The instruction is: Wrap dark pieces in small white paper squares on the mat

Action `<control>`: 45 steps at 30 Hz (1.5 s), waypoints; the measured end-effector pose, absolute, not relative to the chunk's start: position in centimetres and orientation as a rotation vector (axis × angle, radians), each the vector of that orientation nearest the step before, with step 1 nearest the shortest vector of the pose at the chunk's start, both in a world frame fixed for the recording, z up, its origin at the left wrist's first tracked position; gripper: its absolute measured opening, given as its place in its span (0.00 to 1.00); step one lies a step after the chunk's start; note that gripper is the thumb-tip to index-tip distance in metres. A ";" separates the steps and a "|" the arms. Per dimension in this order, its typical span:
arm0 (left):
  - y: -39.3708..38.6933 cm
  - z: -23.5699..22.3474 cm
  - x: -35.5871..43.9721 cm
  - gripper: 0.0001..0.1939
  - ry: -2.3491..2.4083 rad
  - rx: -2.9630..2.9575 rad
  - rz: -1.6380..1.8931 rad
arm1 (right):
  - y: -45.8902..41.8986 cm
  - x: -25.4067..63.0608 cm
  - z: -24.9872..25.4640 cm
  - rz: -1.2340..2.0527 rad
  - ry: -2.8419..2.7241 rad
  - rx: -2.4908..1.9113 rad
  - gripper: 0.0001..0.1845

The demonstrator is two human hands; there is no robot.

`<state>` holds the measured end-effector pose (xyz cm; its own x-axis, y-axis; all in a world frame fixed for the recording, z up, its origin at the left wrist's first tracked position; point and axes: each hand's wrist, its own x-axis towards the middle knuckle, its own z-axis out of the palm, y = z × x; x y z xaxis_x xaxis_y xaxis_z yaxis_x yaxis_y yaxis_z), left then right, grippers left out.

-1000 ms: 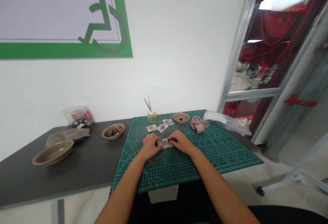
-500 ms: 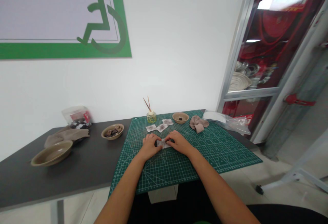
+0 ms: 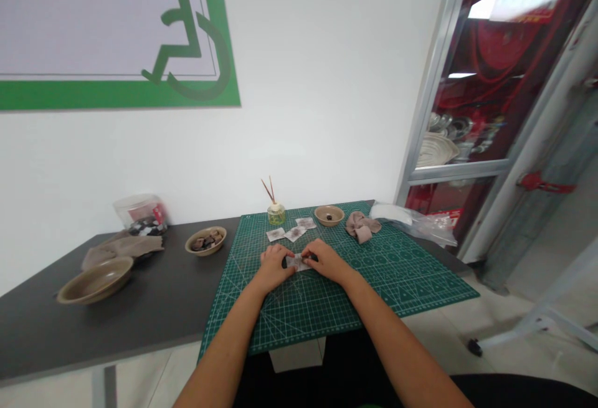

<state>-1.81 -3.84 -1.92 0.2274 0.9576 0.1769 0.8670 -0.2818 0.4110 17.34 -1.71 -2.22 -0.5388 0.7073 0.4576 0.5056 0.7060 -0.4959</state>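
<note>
On the green cutting mat [image 3: 392, 265], a small pale printed paper piece [image 3: 298, 263] lies between my two hands. My left hand [image 3: 275, 266] is closed at the paper's left end, with thumb and forefinger on it. From the other side, my right hand [image 3: 327, 260] has its fingertips pinched together over the paper's right part. Whatever those right fingertips hold is too small and covered to make out. Just beyond my hands lie three similar pale squares with dark prints, among them a middle one [image 3: 295, 233].
Behind the squares stand a diffuser bottle [image 3: 276, 213] with sticks and a bowl [image 3: 322, 218] holding a small dark item. A crumpled brown cloth [image 3: 362, 227] and a plastic bag [image 3: 415, 221] lie right. Leftward are a bowl of dark pieces [image 3: 205, 241], a larger bowl [image 3: 96, 280] and a clear tub [image 3: 140, 213].
Both hands stay at the paper piece, with barely any shift of the right fingers. The whole view has tilted very slightly.
</note>
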 end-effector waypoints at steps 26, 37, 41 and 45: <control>-3.9 -1.9 -1.7 0.13 1.735 2.279 0.585 | -1.9 17.7 -1.9 0.422 -2.238 -0.931 0.08; -3.9 -1.9 -1.7 0.13 1.727 2.284 0.588 | -1.9 17.5 -2.2 0.386 -2.250 -0.918 0.09; -4.0 -1.8 -1.7 0.13 1.725 2.277 0.600 | -1.9 17.8 -2.1 0.362 -2.227 -0.935 0.05; -3.9 -1.9 -1.7 0.13 1.728 2.283 0.586 | -2.0 17.1 -1.9 0.345 -2.285 -0.852 0.07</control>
